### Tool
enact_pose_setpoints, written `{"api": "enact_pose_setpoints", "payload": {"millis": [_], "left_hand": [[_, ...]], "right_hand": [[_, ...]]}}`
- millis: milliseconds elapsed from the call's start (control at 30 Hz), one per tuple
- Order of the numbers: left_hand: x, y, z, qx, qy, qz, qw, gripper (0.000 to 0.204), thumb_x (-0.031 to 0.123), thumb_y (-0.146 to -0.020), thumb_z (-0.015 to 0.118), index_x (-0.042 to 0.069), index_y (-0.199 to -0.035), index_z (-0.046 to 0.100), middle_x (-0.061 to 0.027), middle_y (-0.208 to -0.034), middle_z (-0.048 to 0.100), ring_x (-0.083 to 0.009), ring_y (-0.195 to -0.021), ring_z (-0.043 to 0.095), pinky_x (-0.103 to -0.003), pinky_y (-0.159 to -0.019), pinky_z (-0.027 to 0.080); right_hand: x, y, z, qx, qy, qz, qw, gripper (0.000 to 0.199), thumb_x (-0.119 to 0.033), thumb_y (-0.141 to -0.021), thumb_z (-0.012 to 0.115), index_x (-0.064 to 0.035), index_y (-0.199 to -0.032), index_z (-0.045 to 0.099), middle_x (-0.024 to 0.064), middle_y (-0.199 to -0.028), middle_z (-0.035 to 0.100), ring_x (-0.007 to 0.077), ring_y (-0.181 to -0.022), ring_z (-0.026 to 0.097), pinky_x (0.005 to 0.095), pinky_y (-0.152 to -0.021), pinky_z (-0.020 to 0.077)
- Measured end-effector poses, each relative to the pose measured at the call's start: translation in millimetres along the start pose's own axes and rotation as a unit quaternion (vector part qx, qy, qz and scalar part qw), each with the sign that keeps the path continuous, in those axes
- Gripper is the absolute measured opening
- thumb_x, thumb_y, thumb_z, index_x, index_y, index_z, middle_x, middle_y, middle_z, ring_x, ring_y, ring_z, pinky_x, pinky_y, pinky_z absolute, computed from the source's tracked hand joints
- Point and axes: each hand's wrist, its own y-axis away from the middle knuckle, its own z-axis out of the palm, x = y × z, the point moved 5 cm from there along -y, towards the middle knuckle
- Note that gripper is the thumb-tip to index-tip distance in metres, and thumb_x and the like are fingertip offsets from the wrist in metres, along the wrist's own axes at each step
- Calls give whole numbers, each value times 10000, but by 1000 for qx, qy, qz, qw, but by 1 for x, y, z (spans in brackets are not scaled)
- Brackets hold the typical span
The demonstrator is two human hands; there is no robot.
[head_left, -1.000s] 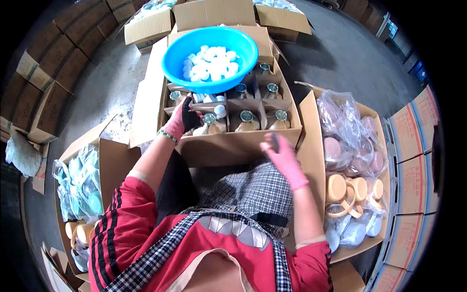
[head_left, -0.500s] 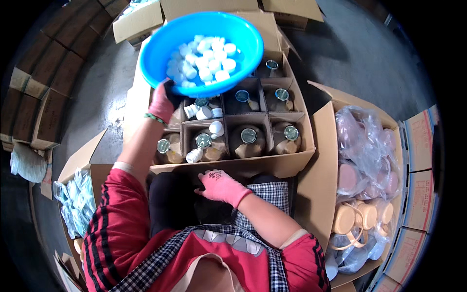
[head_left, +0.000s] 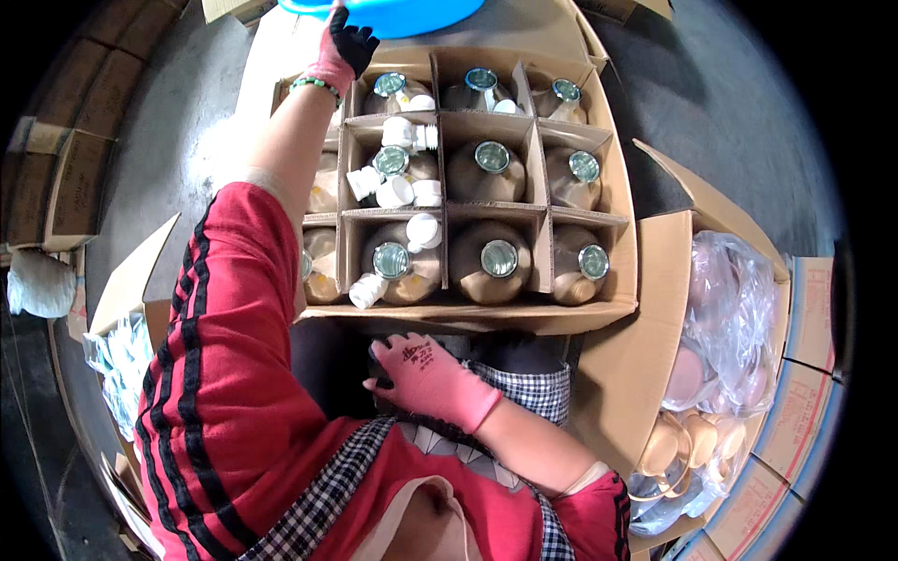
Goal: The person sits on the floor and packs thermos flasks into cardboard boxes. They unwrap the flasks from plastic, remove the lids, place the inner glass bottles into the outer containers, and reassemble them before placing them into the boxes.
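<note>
At the far edge my left hand [head_left: 346,42], in a pink glove with a black palm, grips the near-left rim of a blue plastic basin [head_left: 412,19]. Most of the basin lies outside the picture, so its contents are hidden. Below it stands a divided cardboard carton [head_left: 468,318] of large round glass bottles [head_left: 488,182] with open mouths. White plastic stoppers [head_left: 395,192], some threaded, lie around the bottle necks, mainly in the second column. My right hand [head_left: 430,374], gloved in pink, rests over my lap at the carton's near side, fingers apart and holding nothing.
On the right, an open carton [head_left: 617,365] holds bagged pink lids [head_left: 687,374] and peach-coloured handled parts [head_left: 664,444]. Stacked boxes [head_left: 795,411] stand beyond it. At left is a box of bagged pale-blue items [head_left: 122,369], with brown cartons [head_left: 84,187] stacked farther back.
The basin of white stoppers has moved away from me, mostly out of view, with my left hand at its rim. More of the carton shows. My right hand stays near my lap.
</note>
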Motion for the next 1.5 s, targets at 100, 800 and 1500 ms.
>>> {"api": "enact_pose_setpoints", "payload": {"millis": [100, 800, 1500], "left_hand": [[-36, 114, 92, -146, -486, 47, 861, 366, 398, -792, 542, 89, -988, 548, -113, -975, 550, -235, -908, 522, -352, -825, 408], [43, 348, -48, -84, -830, 137, 534, 472, 249, -669, 685, 48, -1052, 498, -180, -973, 518, -336, -897, 531, -397, -761, 449], [-2, 343, -67, -137, -933, 33, 332, 427, 410, -737, 580, 54, -960, 502, -181, -961, 513, -309, -923, 532, -393, -780, 444]], "right_hand": [[17, -8, -10, 1, 8, 82, 997, 408, -344, -775, 547, 4, -987, 514, 165, -891, 548, 308, -863, 539, 381, -765, 436], [68, -16, -79, 423, -42, 137, 895, 262, -152, -734, 583, -33, -965, 554, 163, -884, 582, 313, -849, 561, 370, -742, 447], [79, -23, -90, 346, 238, 159, 894, 514, -163, -649, 678, -72, -1092, 436, 169, -1001, 486, 310, -861, 545, 365, -755, 460]]}}
